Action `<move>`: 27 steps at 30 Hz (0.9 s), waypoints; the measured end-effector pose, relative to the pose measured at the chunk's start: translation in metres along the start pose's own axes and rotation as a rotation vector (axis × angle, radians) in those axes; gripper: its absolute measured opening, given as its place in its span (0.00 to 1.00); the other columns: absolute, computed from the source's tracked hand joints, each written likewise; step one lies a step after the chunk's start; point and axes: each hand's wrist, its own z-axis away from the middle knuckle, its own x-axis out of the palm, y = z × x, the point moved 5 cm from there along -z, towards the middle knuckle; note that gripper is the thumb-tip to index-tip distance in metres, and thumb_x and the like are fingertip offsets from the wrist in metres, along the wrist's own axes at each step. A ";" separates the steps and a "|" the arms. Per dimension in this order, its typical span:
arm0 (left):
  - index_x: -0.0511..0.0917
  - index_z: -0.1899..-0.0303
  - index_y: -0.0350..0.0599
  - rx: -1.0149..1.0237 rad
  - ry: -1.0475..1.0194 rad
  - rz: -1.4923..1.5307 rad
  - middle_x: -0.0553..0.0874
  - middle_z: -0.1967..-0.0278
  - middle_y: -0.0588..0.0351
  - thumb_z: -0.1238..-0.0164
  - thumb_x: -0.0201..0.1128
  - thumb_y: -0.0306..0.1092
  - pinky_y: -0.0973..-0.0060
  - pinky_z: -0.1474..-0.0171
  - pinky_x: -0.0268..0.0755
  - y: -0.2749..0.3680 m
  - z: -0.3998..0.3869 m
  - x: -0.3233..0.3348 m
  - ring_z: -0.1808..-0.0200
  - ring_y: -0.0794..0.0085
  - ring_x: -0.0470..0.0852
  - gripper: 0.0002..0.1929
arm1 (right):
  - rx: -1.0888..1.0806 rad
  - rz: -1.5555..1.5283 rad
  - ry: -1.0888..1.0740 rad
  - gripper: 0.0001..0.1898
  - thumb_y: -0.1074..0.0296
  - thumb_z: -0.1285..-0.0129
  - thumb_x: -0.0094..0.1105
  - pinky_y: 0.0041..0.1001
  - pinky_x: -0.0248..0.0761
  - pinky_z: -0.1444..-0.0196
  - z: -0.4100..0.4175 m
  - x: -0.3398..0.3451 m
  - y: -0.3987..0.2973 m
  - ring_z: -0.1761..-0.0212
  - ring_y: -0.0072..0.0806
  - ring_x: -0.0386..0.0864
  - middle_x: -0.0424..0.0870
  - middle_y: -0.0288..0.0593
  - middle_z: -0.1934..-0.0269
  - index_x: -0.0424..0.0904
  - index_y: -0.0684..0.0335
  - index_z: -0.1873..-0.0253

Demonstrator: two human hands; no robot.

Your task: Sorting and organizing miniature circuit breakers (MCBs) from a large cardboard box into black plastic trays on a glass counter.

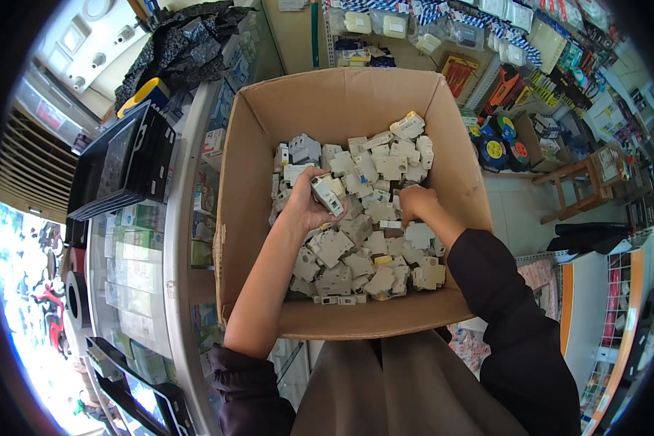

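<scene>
A large open cardboard box (349, 98) stands in front of me, holding a heap of loose miniature circuit breakers (335, 245), mostly off-white. My left hand (304, 203) is above the heap, toward the box's left side. It grips one circuit breaker (326, 197), tilted, with a small dark window on its face; a yellowish breaker lies right beside it. On the right, my right hand (417, 203) reaches down among the breakers with bent fingers. Its fingertips are partly hidden, so whether it grasps one is unclear. A grey multi-pole breaker (304, 148) rests near the far left corner.
Left of the box runs a glass display counter (177, 240) with black trays (122, 161) and crumpled black plastic (182, 54) on top. Cable reels (493, 150) and a wooden stool (583, 180) stand to the right. Packaged goods hang on the far wall.
</scene>
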 end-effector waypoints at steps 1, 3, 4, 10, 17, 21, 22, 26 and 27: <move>0.67 0.54 0.42 0.006 -0.026 -0.003 0.69 0.60 0.49 0.44 0.55 0.42 0.56 0.56 0.71 0.000 0.002 0.002 0.59 0.63 0.70 0.19 | 0.003 0.003 0.002 0.29 0.51 0.63 0.76 0.36 0.73 0.54 -0.005 0.006 0.003 0.52 0.33 0.80 0.82 0.40 0.55 0.81 0.60 0.54; 0.67 0.54 0.43 0.020 0.012 -0.009 0.69 0.59 0.50 0.44 0.57 0.42 0.57 0.56 0.71 -0.003 0.006 0.013 0.59 0.63 0.70 0.19 | 0.361 0.072 -0.052 0.23 0.56 0.58 0.73 0.37 0.74 0.57 -0.026 0.033 0.036 0.51 0.31 0.79 0.82 0.39 0.53 0.82 0.56 0.54; 0.68 0.54 0.43 0.034 0.060 -0.011 0.69 0.58 0.51 0.45 0.59 0.42 0.58 0.56 0.72 -0.003 0.007 0.014 0.59 0.64 0.70 0.19 | 0.500 0.015 -0.053 0.16 0.65 0.52 0.68 0.35 0.75 0.62 -0.026 0.040 0.044 0.54 0.31 0.81 0.82 0.38 0.52 0.83 0.53 0.55; 0.69 0.55 0.47 0.120 0.044 -0.213 0.71 0.60 0.55 0.47 0.67 0.43 0.62 0.60 0.73 0.001 0.002 0.007 0.59 0.69 0.72 0.22 | 0.388 0.336 -0.268 0.11 0.67 0.46 0.61 0.30 0.75 0.70 -0.011 0.070 0.020 0.61 0.30 0.83 0.83 0.38 0.54 0.84 0.56 0.57; 0.67 0.53 0.49 0.156 -0.056 -0.236 0.73 0.60 0.56 0.47 0.69 0.50 0.61 0.62 0.73 -0.002 0.017 0.029 0.59 0.69 0.76 0.26 | 0.457 0.196 0.214 0.08 0.68 0.45 0.59 0.28 0.74 0.64 -0.057 0.105 0.049 0.59 0.29 0.83 0.85 0.37 0.60 0.85 0.55 0.60; 0.65 0.45 0.51 0.207 -0.128 -0.312 0.74 0.53 0.55 0.46 0.68 0.52 0.60 0.53 0.73 0.001 0.020 0.031 0.52 0.68 0.75 0.30 | 0.282 -0.025 0.070 0.16 0.71 0.45 0.59 0.34 0.72 0.63 -0.048 0.092 0.041 0.54 0.35 0.80 0.81 0.39 0.51 0.81 0.56 0.50; 0.62 0.41 0.53 0.220 -0.142 -0.315 0.73 0.50 0.56 0.46 0.67 0.53 0.58 0.48 0.72 0.001 0.017 0.029 0.48 0.67 0.73 0.34 | 0.233 0.125 0.027 0.15 0.70 0.44 0.59 0.36 0.70 0.60 -0.045 0.090 0.033 0.51 0.36 0.78 0.81 0.39 0.50 0.81 0.55 0.51; 0.60 0.39 0.55 0.222 -0.210 -0.400 0.71 0.44 0.59 0.44 0.65 0.55 0.57 0.43 0.69 0.000 0.014 0.034 0.42 0.68 0.69 0.35 | 0.389 0.487 -0.152 0.14 0.67 0.45 0.60 0.42 0.64 0.57 -0.068 0.128 0.034 0.51 0.38 0.77 0.81 0.39 0.51 0.82 0.55 0.52; 0.60 0.39 0.55 0.232 -0.213 -0.414 0.71 0.44 0.59 0.44 0.65 0.55 0.57 0.43 0.69 -0.001 0.014 0.035 0.42 0.68 0.69 0.35 | 0.392 0.475 -0.140 0.14 0.67 0.45 0.60 0.42 0.64 0.57 -0.075 0.132 0.035 0.51 0.38 0.77 0.81 0.39 0.51 0.82 0.55 0.52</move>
